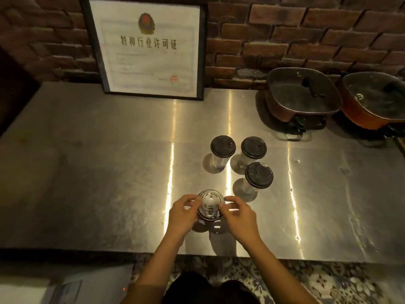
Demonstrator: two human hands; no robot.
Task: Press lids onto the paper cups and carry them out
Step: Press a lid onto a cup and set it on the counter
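Your left hand [183, 212] and right hand [237, 217] flank fourth cup's lid [210, 207] near tabletop [87, 172] front edge; fingers [192, 199] curled, pinching rim both sides, likely so it seats evenly
Three lidded cups [252, 157] parked just behind, apart, probably awaiting carrying

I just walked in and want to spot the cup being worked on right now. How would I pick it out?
Start at the metal counter below the framed certificate on the brick wall. Three lidded cups stand grouped mid-counter; closer to the person's edge stands a fourth cup. It alone sits between the left hand and right hand, fingers on its lid's rim.
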